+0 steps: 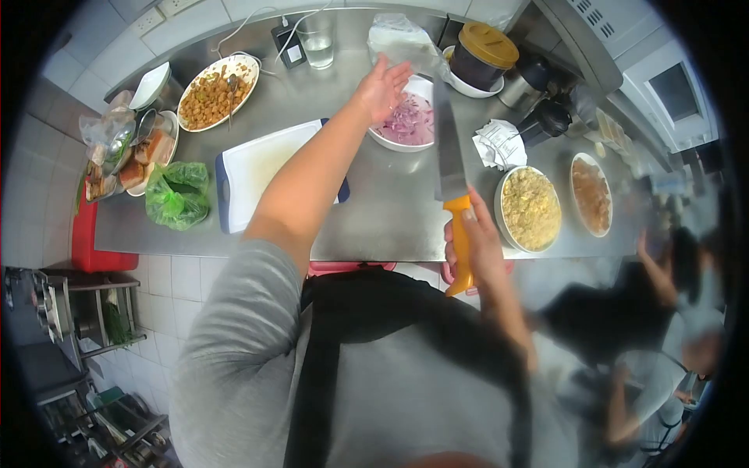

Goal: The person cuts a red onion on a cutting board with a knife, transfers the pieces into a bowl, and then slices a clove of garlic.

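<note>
- A steel counter (pixel 390 218) is running across the view, carrying plates, bowls and a white cutting board (pixel 265 168) with a blue rim, which is lying bare to the left of the outstretched left arm.
- A knife (pixel 450 148) is pointing away from the person, its long blade hanging over the counter between a bowl of chopped red onion (pixel 412 126) and a bowl of yellow crumbly food (pixel 530 209).
- The right hand (pixel 480 246) is gripping the knife's yellow handle at the near counter edge, fingers wrapped tight around it and thumb lying along the top.
- The left hand (pixel 382 87) is reaching over the far left rim of the onion bowl, palm open and fingers (pixel 398 74) stretched out and slightly apart, holding nothing; whether it is touching the rim cannot be told.
</note>
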Motion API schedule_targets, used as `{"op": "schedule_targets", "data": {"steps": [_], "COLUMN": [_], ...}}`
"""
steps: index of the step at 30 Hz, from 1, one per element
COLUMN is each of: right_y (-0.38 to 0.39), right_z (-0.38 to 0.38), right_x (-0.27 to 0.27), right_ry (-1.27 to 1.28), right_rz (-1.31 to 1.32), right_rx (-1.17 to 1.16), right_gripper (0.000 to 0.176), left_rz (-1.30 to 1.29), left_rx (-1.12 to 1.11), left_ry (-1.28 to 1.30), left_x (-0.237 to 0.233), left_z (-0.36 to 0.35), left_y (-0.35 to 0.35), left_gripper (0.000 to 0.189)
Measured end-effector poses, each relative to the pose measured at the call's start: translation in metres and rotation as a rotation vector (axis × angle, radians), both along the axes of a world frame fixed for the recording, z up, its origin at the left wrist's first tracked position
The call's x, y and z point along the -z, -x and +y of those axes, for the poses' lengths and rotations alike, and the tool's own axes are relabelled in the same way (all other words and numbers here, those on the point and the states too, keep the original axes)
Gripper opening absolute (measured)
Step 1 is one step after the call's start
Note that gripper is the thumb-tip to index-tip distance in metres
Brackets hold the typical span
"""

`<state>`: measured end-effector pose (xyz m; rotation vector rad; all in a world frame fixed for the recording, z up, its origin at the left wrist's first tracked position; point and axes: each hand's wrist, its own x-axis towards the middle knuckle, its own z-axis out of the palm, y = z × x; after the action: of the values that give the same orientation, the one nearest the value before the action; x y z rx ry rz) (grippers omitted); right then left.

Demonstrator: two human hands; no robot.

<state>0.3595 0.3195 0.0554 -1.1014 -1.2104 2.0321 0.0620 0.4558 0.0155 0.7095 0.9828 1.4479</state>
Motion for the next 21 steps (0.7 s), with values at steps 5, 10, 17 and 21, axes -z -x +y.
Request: {"op": "schedule_targets", "data": {"steps": [5, 10, 17, 21], "right_y": [0.015, 0.015, -0.015, -0.053], "right_z": [-0.013, -0.006, 0.004, 0.010], "right_x": [0.006, 0.021, 0.021, 0.023], "right_ry": [0.019, 0.012, -0.053, -0.049], "right_rz": [0.088, 0.022, 0.003, -0.065], "right_rx": [-0.159, -0.124, -0.100, -0.316], "right_gripper": [0.053, 0.052, 0.054, 0.053], "left_rz": [-0.336, -0.522, 0.732, 1.532], "left_rx": [-0.128, -0.145, -0.107, 0.062], "left_ry": [-0.042, -0.119, 0.014, 0.205], "left_x": [-0.010, 0.002, 0.003, 0.036], "left_z": [-0.006, 0.004, -0.033, -0.092], "left_y": [-0.009, 0.011, 0.066, 0.077], "left_gripper": [0.095, 0.101, 0.038, 0.023]}}
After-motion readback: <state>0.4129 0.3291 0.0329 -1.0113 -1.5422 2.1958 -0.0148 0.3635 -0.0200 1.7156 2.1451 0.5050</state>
